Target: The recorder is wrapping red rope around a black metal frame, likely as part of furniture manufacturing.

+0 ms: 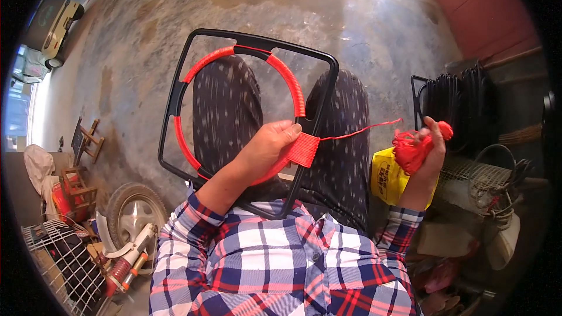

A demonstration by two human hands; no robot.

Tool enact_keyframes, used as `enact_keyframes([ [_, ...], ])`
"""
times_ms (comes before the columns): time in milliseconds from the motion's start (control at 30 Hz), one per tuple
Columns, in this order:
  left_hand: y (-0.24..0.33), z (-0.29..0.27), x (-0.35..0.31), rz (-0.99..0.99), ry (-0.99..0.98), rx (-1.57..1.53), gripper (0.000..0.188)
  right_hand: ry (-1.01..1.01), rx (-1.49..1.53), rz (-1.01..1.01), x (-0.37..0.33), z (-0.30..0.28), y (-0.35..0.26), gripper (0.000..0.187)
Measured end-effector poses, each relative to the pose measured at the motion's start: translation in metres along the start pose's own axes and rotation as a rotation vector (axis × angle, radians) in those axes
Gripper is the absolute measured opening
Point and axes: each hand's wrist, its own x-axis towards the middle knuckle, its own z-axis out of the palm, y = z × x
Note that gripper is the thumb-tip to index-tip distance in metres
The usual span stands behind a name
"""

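A black square frame (263, 41) with a round ring inside lies tilted across my thighs. Red cord is wrapped around most of the ring (287, 76), with black showing in short gaps. At the ring's right side, a flat red wrapped patch (304, 150) joins it to the frame's side bar. My left hand (270, 147) is closed on the ring beside this patch, thumb on top. From the patch, a single red strand (364, 129) runs right toward my right hand (432, 151). That hand is raised and closed around a loose red cord bundle (410, 151).
A yellow bag (383, 178) sits below my right hand. Several black frames (442, 102) stand stacked at the right, near a wire mesh roll (468, 184). On the left are a wheel (137, 213), a white wire rack (61, 263) and a small wooden stool (89, 140).
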Motion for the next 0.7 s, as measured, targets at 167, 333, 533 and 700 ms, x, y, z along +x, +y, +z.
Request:
enact_keyframes([
  [167, -0.004, -0.004, 0.004, -0.009, -0.014, 0.031, 0.025, -0.077, 0.056, -0.093, 0.005, 0.02, -0.01, 0.025],
  [333, 0.0, -0.002, 0.001, 0.197, 0.057, 0.004, 0.038, -0.324, -0.377, -0.316, -0.018, 0.134, 0.004, 0.043],
  [533, 0.002, 0.016, -0.003, 0.844, 0.185, 0.272, 0.051, -0.964, -1.307, -1.062, -0.049, 0.222, 0.046, 0.027],
  [700, 0.0, 0.008, -0.002, 0.48, 0.192, 0.096, 0.038, -0.817, -1.265, -1.135, -0.047, 0.218, 0.06, 0.035],
])
